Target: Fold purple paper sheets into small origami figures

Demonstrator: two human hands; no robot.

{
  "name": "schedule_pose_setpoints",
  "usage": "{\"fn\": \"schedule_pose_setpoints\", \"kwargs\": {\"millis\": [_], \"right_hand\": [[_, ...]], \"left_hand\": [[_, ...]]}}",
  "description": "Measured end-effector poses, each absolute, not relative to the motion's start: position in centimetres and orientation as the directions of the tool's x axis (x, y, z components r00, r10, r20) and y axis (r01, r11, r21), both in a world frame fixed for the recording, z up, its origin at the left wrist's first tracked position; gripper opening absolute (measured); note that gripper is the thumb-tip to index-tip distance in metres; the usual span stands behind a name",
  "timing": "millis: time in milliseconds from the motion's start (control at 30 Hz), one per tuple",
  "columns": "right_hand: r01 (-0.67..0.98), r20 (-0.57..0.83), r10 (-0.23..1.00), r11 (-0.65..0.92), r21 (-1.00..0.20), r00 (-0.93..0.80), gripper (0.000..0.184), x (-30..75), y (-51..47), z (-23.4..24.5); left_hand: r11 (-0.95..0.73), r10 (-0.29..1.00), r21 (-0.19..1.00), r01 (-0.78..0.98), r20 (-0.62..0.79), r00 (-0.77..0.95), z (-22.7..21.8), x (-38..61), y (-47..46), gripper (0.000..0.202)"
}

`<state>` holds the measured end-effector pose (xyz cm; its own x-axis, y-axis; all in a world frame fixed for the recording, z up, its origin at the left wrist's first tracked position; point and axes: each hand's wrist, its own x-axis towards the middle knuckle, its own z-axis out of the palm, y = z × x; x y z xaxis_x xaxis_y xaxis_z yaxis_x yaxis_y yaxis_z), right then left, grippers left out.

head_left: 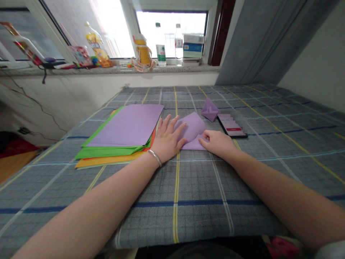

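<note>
A partly folded purple sheet of paper [192, 131] lies on the checked cloth [188, 187] in front of me. My left hand [168, 138] rests flat on its left part, fingers stretched out and spread, a silver bangle on the wrist. My right hand [217, 142] presses down on the sheet's lower right edge with curled fingers, pinching a fold. A finished purple folded paper piece [209, 109] sits just behind the sheet.
A stack of coloured sheets [121, 135], purple on top with green, orange and yellow beneath, lies to the left. A phone [232, 126] lies to the right of the folded piece. Bottles [161, 45] and boxes [193, 46] stand on the windowsill.
</note>
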<state>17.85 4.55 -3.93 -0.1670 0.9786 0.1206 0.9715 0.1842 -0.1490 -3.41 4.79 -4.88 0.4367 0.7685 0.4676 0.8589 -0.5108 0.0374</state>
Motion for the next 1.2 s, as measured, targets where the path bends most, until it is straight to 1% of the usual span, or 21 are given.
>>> {"fn": "schedule_pose_setpoints", "kwargs": {"millis": [67,133,233,467,600,667,733,800,867,1200], "right_hand": [[0.974,0.119,0.979,0.183,-0.136,-0.168,0.032,17.9,4.6,-3.9],[0.977,0.121,0.978,0.184,-0.112,-0.170,0.033,17.9,4.7,-3.9],[0.978,0.109,0.980,0.177,-0.108,-0.165,0.033,17.9,4.8,-3.9],[0.978,0.067,0.991,0.125,-0.170,-0.115,0.033,17.8,5.0,-3.9],[0.976,0.058,0.992,0.119,-0.184,-0.110,0.032,17.9,5.1,-3.9],[0.975,0.053,0.993,0.118,-0.186,-0.110,0.032,17.9,5.1,-3.9],[0.976,0.039,0.993,0.114,-0.184,-0.109,0.032,17.9,5.2,-3.9],[0.977,0.027,0.994,0.112,-0.179,-0.109,0.032,17.9,5.2,-3.9],[0.978,0.022,0.994,0.112,-0.174,-0.110,0.032,17.9,5.2,-3.9],[0.978,0.019,0.995,0.103,-0.179,-0.101,0.030,17.8,5.1,-3.7]], "left_hand": [[-0.551,0.753,-0.025,0.834,0.417,0.510,-5.1,-3.1,4.6,0.052],[-0.554,0.763,-0.045,0.831,0.372,0.529,-5.5,-2.9,4.7,0.052],[-0.535,0.792,-0.043,0.844,0.321,0.519,-5.8,-2.7,4.9,0.052],[-0.520,0.826,-0.041,0.853,0.230,0.514,-6.0,-2.5,4.9,0.050],[-0.517,0.841,-0.019,0.856,0.175,0.512,-6.0,-2.4,5.0,0.051],[-0.542,0.830,0.005,0.841,0.165,0.534,-5.9,-2.5,5.1,0.052],[-0.604,0.788,0.021,0.797,0.168,0.592,-5.7,-2.5,5.2,0.051],[-0.668,0.735,0.021,0.743,0.168,0.656,-5.6,-2.6,5.3,0.047],[-0.698,0.709,0.014,0.716,0.158,0.687,-5.5,-2.6,5.4,0.043],[-0.682,0.730,0.020,0.731,0.067,0.680,-5.2,-2.4,5.8,0.043]]}}
